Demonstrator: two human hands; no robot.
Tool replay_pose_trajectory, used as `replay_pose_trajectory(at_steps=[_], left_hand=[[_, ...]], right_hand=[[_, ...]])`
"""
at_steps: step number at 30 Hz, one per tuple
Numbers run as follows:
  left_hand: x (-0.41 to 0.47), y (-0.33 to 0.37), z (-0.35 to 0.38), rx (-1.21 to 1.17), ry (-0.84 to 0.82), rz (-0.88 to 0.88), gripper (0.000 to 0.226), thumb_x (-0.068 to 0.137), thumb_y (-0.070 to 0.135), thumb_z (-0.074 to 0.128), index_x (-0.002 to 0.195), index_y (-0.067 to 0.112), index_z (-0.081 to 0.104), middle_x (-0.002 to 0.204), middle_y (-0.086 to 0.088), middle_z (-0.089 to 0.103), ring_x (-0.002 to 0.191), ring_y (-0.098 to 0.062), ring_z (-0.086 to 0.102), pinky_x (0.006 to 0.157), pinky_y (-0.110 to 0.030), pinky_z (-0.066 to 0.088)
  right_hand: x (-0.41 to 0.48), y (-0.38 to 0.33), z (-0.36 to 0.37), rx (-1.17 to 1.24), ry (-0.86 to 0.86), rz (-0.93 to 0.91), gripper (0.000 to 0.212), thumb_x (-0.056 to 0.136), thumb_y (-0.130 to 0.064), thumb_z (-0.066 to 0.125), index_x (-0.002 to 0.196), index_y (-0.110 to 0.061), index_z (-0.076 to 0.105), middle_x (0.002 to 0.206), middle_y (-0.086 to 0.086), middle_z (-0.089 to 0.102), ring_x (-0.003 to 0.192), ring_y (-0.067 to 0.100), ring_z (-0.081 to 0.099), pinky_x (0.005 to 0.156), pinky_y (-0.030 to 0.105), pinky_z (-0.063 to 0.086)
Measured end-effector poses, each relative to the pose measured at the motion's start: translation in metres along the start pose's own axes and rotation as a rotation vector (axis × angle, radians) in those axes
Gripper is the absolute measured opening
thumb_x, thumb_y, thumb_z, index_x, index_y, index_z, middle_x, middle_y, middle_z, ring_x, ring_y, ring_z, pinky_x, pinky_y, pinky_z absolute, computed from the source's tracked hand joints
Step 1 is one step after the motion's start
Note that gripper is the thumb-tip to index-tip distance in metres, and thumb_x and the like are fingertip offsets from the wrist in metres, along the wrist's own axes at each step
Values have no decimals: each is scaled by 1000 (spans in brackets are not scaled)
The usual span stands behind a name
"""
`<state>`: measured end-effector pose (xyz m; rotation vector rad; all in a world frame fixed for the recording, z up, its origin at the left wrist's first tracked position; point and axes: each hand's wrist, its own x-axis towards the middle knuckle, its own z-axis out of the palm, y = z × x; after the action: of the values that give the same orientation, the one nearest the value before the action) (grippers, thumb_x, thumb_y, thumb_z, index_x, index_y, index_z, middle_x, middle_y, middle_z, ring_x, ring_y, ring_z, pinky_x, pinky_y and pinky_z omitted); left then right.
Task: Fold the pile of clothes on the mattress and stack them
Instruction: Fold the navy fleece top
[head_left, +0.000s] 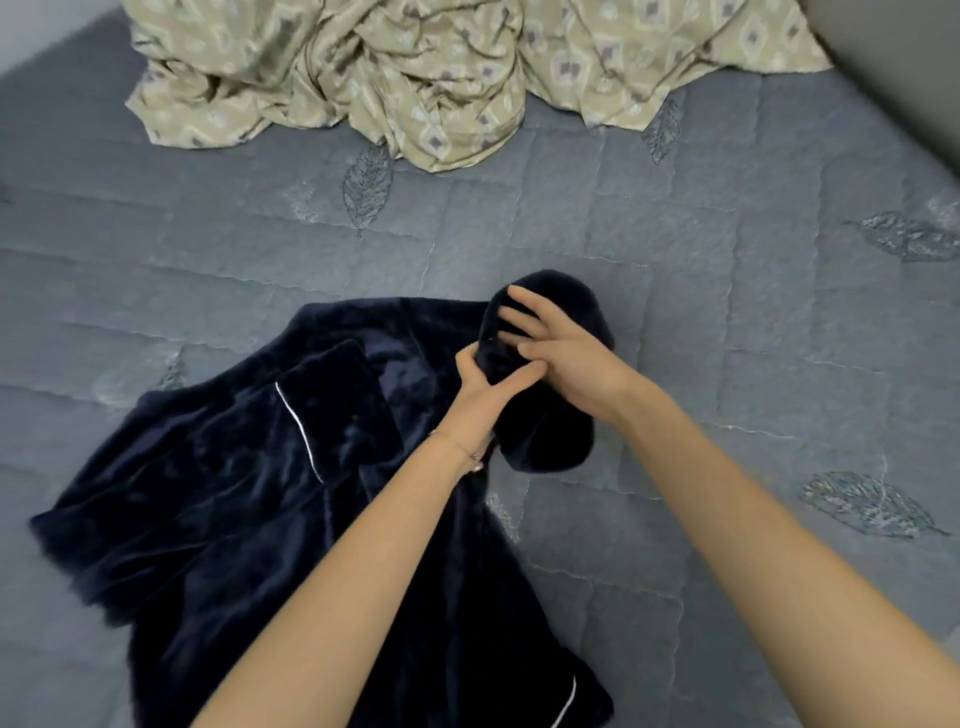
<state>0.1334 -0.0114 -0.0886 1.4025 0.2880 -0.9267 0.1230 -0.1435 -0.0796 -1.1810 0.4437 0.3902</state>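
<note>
A dark navy velvet garment (218, 483) with thin white piping lies spread on the grey quilted mattress (727, 338), front left of centre. One of its sleeves (545, 436) is bunched up at the middle of the view. My left hand (480, 395) grips this sleeve from the left, its thumb and fingers curled into the cloth. From the right, my right hand (561, 358) lies over the sleeve's upper end, its fingers spread and fairly straight against the fabric. Both forearms reach in from the bottom edge.
A crumpled beige patterned cloth (415, 73) lies heaped along the far side of the mattress. A grey wall or headboard (904, 57) rises at the top right corner. Bare quilted surface with stitched leaf motifs stretches to the right of the garment.
</note>
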Motion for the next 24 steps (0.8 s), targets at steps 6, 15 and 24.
replay_pose_trajectory(at_steps=[6,15,24], left_hand=[[-22,-29,-70,129,212,-174,35,84,10,69,107,20,45,109,-16,63,97,-29,65,89,-45,54],[-72,-18,-197,245,592,379,11,92,10,60,96,18,65,92,9,66,85,4,61,81,-13,48],[-124,-27,-359,152,1123,431,16,90,15,63,102,5,64,96,-2,64,85,-6,57,86,-16,45]], right_hand=[[20,33,66,-266,-72,42,64,94,13,32,146,-25,33,147,-4,37,133,13,39,93,23,45],[50,56,103,-1368,117,-396,47,92,-20,61,137,-9,49,132,12,55,128,31,44,110,38,29],[70,76,165,-1610,216,-243,63,95,-52,45,147,-20,32,155,11,27,145,29,15,117,49,7]])
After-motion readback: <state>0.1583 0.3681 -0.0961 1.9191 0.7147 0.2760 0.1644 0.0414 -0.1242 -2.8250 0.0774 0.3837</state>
